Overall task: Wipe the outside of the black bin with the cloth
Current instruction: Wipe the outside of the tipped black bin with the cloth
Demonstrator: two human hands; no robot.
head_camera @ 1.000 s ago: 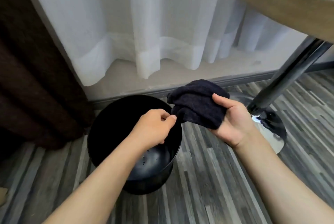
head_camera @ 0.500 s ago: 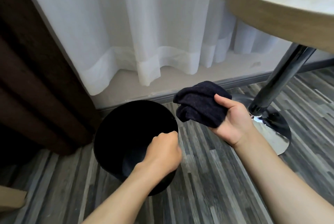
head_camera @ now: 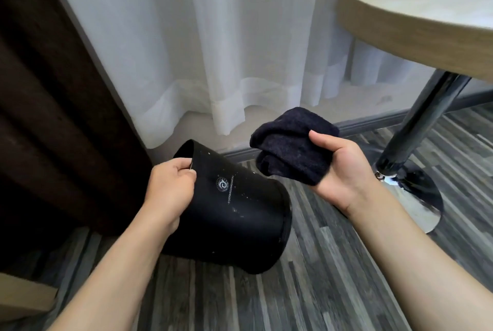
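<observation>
So the left hand [head_camera: 170,186] had the black bin [head_camera: 229,213] clamped by its rim, tipped on its side above the wood floor [head_camera: 320,277], probably to expose the speckled outside. The right hand [head_camera: 344,170] gripped the folded dark cloth [head_camera: 290,149] just beside it, not touching.

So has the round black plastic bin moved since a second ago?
Yes. The round black plastic bin stood upright; now the left hand has tipped it, mouth towards the dark brown curtain.

Two bare arms are seen, no sleeves, nothing worn on wrists. Left hand [head_camera: 170,189] & right hand [head_camera: 344,173]: no rings, no gloves, nails cut short.
</observation>
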